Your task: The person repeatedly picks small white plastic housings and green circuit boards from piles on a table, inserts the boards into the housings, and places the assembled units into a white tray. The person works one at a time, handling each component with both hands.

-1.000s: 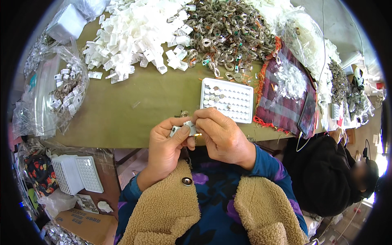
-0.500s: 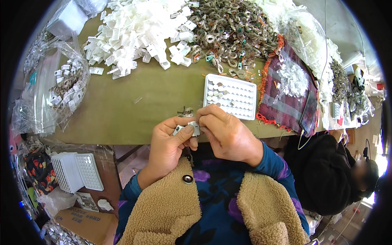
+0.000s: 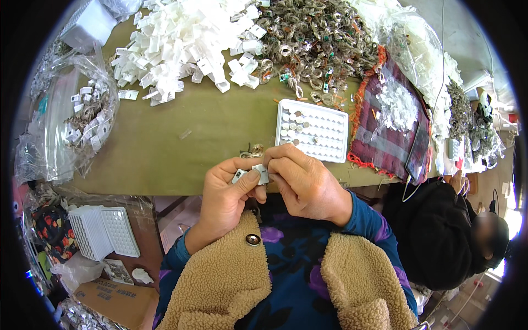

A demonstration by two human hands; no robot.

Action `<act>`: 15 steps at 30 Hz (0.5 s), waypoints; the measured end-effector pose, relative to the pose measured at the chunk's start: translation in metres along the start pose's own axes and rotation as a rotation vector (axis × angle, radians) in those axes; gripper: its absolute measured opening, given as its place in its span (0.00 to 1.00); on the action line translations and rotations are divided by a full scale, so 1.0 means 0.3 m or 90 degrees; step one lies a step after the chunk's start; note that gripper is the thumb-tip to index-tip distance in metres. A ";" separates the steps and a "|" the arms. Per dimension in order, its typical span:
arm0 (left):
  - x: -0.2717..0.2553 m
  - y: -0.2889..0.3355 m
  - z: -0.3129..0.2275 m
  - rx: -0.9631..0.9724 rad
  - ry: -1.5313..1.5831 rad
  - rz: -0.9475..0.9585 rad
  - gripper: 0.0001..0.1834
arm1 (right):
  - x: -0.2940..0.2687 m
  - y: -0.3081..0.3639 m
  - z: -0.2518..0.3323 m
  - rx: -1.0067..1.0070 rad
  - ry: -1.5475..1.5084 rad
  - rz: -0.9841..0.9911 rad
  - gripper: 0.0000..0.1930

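My left hand is closed round a small white plastic housing, pinching it between thumb and fingers near the table's front edge. Another white part with a dark spot shows beside the thumb. A small coil of clear-coated wire sticks out beyond the left fingers; its join to the housing is hidden. My right hand meets the housing's right side with thumb and fingertips pressed together. What those fingertips hold, if anything, is too small to tell. Just beyond the right hand lies a white tray with several round button cells.
At the back are heaps of white plastic housings and coiled wires. Clear pieces and a phone lie on a plaid cloth. A plastic bag stands left; stacked trays sit lower left. Another person is at right.
Both hands keep nearly the same place and grip on the housing. The wire coil beyond the left fingers shows slightly differently. The view has shifted a little.
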State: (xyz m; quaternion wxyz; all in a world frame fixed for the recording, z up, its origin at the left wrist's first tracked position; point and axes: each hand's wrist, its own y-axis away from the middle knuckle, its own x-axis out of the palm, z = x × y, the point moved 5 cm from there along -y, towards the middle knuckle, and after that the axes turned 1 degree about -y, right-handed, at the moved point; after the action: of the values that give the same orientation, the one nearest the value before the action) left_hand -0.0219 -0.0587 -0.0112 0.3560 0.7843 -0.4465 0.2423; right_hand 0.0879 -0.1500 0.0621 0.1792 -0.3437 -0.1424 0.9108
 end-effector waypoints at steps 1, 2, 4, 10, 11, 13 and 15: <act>-0.001 -0.001 0.000 0.001 -0.002 0.000 0.12 | 0.002 0.001 0.001 -0.005 0.007 -0.002 0.11; -0.002 -0.003 0.001 0.002 -0.005 0.002 0.12 | 0.004 0.001 0.002 -0.002 0.023 -0.003 0.11; -0.005 -0.005 0.003 0.003 -0.010 0.007 0.13 | 0.009 0.002 0.003 -0.001 0.044 -0.003 0.11; -0.011 -0.003 0.004 0.026 -0.013 0.005 0.12 | 0.027 0.000 0.006 -0.004 0.071 0.005 0.14; -0.012 -0.002 0.005 0.026 -0.014 -0.003 0.12 | 0.030 0.000 0.006 -0.006 0.078 0.002 0.14; -0.012 -0.005 0.004 0.038 -0.014 -0.008 0.11 | 0.038 0.002 0.003 -0.011 0.093 -0.002 0.14; -0.013 -0.007 0.006 0.049 -0.019 -0.022 0.11 | 0.046 0.005 0.001 -0.026 0.108 -0.018 0.13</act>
State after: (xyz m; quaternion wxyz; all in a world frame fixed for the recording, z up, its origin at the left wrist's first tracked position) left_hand -0.0219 -0.0573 -0.0158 0.3227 0.8085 -0.4286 0.2416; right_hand 0.0777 -0.1454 0.0537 0.1962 -0.4214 -0.1503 0.8725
